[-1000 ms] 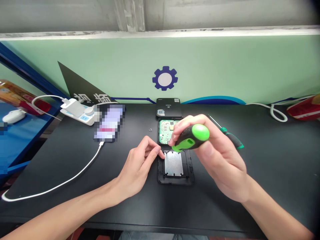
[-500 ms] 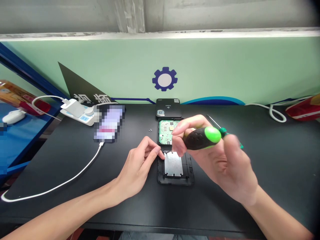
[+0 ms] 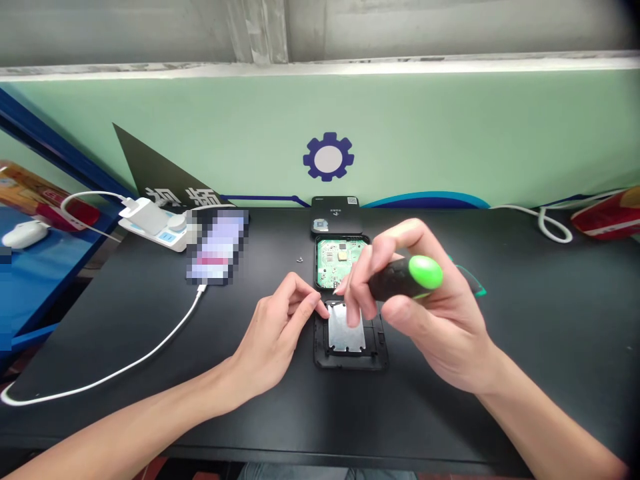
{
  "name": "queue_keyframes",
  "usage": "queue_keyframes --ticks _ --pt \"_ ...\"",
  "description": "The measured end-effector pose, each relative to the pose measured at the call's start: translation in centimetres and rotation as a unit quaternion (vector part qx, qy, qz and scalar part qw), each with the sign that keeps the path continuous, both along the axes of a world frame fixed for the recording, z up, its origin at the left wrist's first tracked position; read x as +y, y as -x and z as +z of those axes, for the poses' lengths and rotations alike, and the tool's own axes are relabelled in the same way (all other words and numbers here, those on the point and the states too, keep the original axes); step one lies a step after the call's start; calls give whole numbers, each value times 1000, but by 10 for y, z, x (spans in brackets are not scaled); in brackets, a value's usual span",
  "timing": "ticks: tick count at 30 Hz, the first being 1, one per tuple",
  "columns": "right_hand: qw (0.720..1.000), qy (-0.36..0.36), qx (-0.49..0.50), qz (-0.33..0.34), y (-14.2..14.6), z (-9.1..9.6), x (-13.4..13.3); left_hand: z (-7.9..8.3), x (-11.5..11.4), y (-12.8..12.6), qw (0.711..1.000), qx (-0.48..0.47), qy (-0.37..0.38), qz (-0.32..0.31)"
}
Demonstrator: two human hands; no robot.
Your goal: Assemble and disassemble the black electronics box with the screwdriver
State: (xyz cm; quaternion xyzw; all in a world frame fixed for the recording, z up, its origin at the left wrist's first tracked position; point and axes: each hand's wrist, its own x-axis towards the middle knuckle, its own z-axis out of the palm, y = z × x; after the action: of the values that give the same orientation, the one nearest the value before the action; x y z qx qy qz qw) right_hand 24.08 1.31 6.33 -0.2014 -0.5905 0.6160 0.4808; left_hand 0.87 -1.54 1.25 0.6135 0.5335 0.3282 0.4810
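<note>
My right hand [image 3: 435, 300] is closed round the black and green handle of a screwdriver [image 3: 400, 279]; the hand hides its shaft and tip. Below its fingers lies a black plastic cover [image 3: 350, 363] carrying a silver metal plate [image 3: 346, 330]. My left hand [image 3: 280, 330] is at the cover's upper left corner, thumb and fingertips pinched together; anything between them is too small to make out. Just behind the cover, an opened black case holds a green circuit board [image 3: 331, 263], partly covered by my right fingers.
A closed black box [image 3: 337, 215] stands behind the circuit board. Tiny screws [image 3: 300, 260] lie left of it. Farther left are a phone [image 3: 218, 247], its white cable [image 3: 150, 357] and a power strip [image 3: 155, 227]. A second green-handled tool [image 3: 475, 283] lies right, partly hidden.
My right hand has turned: its thumb has swung down and left below the handle, and the fingers have shifted on the screwdriver. My left hand stays put.
</note>
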Motion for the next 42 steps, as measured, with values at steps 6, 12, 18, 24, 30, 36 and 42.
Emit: queue_keyframes --ticks 6,12,18,24,30,36,42 --pt "998 -7 -66 21 -3 8 -8 -3 1 2 1000 14 -7 -5" --pt "998 -27 -58 3 -2 6 -3 0 1 1 1000 0 -15 -4" --pt "1000 -14 -21 -5 1 -1 0 4 1 -1 1000 -2 -6 -2" --pt "999 -26 -22 -12 1 -1 -2 3 1 0 1000 -7 -3 -4" --pt "995 -61 -62 -41 -2 0 0 2 1 0 1000 -2 -5 -4" --pt "993 -74 -66 -62 -1 0 1 2 0 0 1000 -13 5 -2" --pt "987 -91 -70 -114 -1 1 4 1 0 0 1000 -19 14 -7"
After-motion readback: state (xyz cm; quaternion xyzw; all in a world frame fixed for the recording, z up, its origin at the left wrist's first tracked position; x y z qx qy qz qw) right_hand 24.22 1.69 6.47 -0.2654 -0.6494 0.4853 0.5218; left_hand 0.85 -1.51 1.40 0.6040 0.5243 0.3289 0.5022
